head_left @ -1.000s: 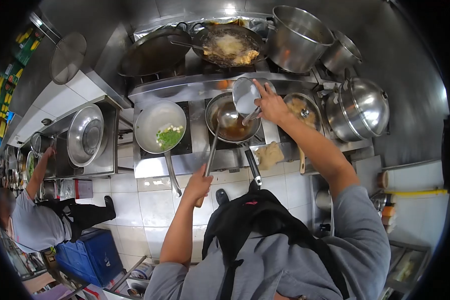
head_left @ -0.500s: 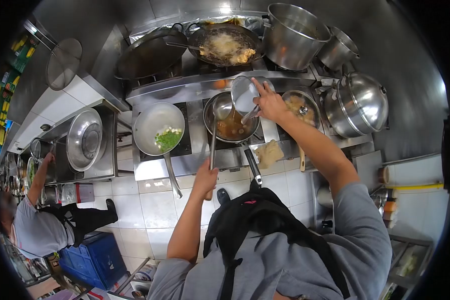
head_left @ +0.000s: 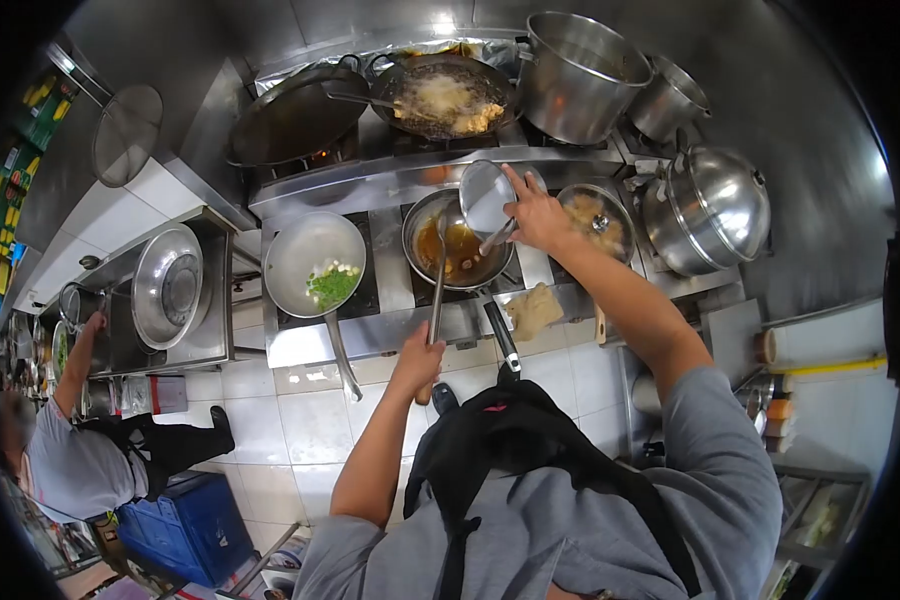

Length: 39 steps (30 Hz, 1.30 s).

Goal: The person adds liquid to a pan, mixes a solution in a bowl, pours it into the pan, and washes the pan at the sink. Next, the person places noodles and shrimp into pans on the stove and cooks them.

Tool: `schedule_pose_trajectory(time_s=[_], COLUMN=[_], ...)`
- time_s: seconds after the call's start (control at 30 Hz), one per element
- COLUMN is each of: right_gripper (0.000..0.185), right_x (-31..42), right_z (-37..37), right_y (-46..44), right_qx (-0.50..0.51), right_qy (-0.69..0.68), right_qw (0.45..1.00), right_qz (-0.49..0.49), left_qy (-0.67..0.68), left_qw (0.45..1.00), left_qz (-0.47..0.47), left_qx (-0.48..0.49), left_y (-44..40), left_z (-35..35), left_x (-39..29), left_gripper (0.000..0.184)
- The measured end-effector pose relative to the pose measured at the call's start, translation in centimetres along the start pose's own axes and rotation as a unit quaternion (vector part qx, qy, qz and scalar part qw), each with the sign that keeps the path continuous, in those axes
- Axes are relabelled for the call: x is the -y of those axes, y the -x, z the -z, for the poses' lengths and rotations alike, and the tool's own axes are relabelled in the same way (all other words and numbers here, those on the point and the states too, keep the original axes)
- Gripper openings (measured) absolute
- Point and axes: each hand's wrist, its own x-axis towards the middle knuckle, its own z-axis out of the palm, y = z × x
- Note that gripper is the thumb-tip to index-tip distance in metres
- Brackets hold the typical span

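While the left hand (head_left: 417,362) clasps a ladle (head_left: 439,290) and the right hand (head_left: 540,217) a tilted bowl (head_left: 486,184), gentle pouring and stirring likely suit the pan (head_left: 497,264) beyond their fingers.

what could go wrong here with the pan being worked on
The right hand holds a metal container over the pan of brown liquid; tipping it too quickly might cause a splash.
The pan's black handle juts past the front edge of the stove toward the person, so a bump could shift it.
The beige cloth lies close by and might scorch.
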Motion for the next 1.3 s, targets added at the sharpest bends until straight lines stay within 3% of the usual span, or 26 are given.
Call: schedule_pose_trajectory(time_s=[0.13,0.23,0.4,0.47,0.6,0.7,0.9,1.0,1.07,1.13,1.2,1.3], right_gripper=[0.039,0.039,0.038,0.038,0.038,0.037,0.039,0.037,0.036,0.037,0.038,0.04], right_x=[-0.3,-0.3,-0.2,0.0,0.0,0.1,-0.3,-0.2,-0.4,-0.3,-0.5,-0.6], right_z=[0.0,-0.3,-0.1,-0.3,-0.5,-0.5,-0.4,-0.4,-0.6,-0.6,-0.4,-0.1], right_y=[0.4,1.0,0.6,0.5,0.7,0.2,-0.3,0.1,-0.2,-0.2,-0.2,-0.2], right_qx=[-0.009,-0.009,0.003,0.003,-0.003,0.003,0.003,0.008,-0.004,-0.003,-0.002,-0.002], right_qy=[0.011,0.02,0.026,0.03,0.041,0.03,0.033,0.05,0.043,0.04,0.04,0.039], right_qw=[1.0,1.0,1.0,0.999,0.999,0.999,0.999,0.998,0.998,0.998,0.998,0.999], right_qz=[0.0,0.004,0.015,0.014,0.022,0.025,0.027,0.029,0.035,0.038,0.042,0.024], left_qy=[-0.008,-0.111,-0.024,0.008,-0.038,-0.046,-0.004,-0.014,-0.039,-0.024,0.031,-0.008], left_qw=[0.997,0.994,1.0,0.997,0.998,0.999,0.997,0.998,0.999,0.999,0.997,0.997], left_qz=[0.02,-0.005,-0.007,0.018,0.04,-0.005,0.003,0.046,-0.018,-0.021,-0.006,0.002], left_qx=[0.067,-0.018,-0.005,0.072,0.039,-0.015,0.074,0.04,-0.012,-0.017,0.067,0.073], left_y=[3.1,2.9,-0.4,1.3,2.4,0.5,1.7,2.2,0.0,-0.8,0.0,3.4], left_z=[3.6,3.4,0.0,1.1,2.6,0.5,1.6,2.3,0.8,-0.2,-0.4,2.5], left_x=[-0.5,-1.0,-0.5,-1.0,-0.6,-1.2,-1.5,-1.4,-0.4,-0.2,-1.0,-1.5], left_gripper=[0.065,0.062,0.066,0.067,0.067,0.067,0.069,0.064,0.063,0.062,0.061,0.061])
